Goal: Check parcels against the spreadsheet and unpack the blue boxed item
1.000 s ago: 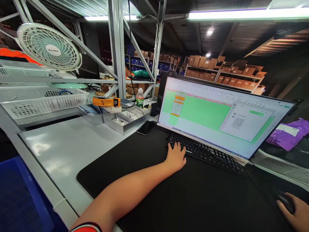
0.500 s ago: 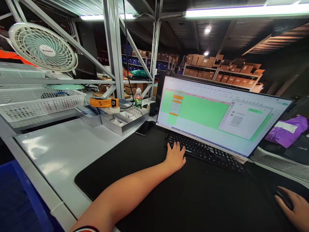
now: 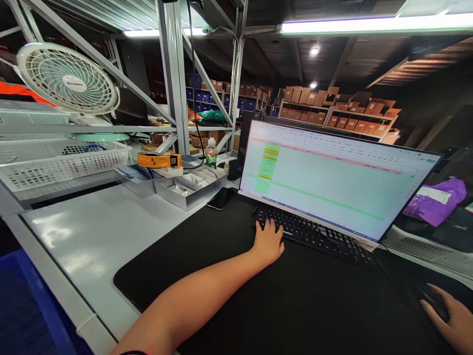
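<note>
My left hand (image 3: 269,240) rests on the left end of a black keyboard (image 3: 318,237), fingers stretched out over the keys, holding nothing. At the bottom right corner my right hand (image 3: 449,323) lies curved over a black mouse (image 3: 428,296) on the black desk mat (image 3: 295,301). A wide monitor (image 3: 332,180) stands just behind the keyboard and shows a pale spreadsheet with a thin green row.
A black phone (image 3: 220,198) lies left of the monitor. Behind it are a metal tray (image 3: 190,186), an orange tape measure (image 3: 159,159), a green-labelled bottle (image 3: 211,153), white baskets (image 3: 62,160) and a fan (image 3: 68,81). A purple parcel (image 3: 436,199) lies right. Shelves of cardboard boxes (image 3: 340,113) stand behind.
The green block and the small window on the screen have gone, leaving a pale sheet with one green line. Both hands stay where they were.
</note>
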The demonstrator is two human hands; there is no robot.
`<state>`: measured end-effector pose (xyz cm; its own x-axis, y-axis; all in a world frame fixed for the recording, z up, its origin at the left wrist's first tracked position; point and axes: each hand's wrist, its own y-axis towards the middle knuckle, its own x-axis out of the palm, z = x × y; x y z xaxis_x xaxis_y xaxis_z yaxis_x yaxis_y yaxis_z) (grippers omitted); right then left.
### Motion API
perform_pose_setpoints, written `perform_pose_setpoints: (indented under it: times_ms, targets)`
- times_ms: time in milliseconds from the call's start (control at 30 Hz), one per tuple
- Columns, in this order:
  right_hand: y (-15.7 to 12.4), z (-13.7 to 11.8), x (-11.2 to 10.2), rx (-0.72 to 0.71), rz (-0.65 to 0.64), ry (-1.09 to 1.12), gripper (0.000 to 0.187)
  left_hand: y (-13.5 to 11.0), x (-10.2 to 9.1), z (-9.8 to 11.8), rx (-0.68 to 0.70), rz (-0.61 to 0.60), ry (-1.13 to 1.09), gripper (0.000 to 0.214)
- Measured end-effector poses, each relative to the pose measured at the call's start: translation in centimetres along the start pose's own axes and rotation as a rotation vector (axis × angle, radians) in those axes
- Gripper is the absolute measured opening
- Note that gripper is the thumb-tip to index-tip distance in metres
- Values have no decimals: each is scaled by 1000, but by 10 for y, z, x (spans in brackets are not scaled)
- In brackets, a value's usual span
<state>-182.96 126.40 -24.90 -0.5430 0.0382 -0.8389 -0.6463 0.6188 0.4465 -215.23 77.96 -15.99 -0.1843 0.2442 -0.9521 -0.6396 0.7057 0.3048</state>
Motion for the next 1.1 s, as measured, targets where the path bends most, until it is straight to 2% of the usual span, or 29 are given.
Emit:
perform_pose_setpoints:
  times_ms: [167,300,467,767,1100]
  targets:
    - [-2,-8,-4,-9,5,58,81,0,-1,0,-7,-9,-1,63]
    - [-5,-19,-8,-18,36,71,74,-1,-2,0,-1,-7,1,62]
    - [-4,-18,-8,17,37,71,60,-1,-2,0,2,0,3,62]
    - [-1,-27,-10,49,27,37,74,-1,-1,-1,1,5,4,63]
    - [0,-20,0,-20,94,71,63,-1,-1,-1,-5,14,11,62]
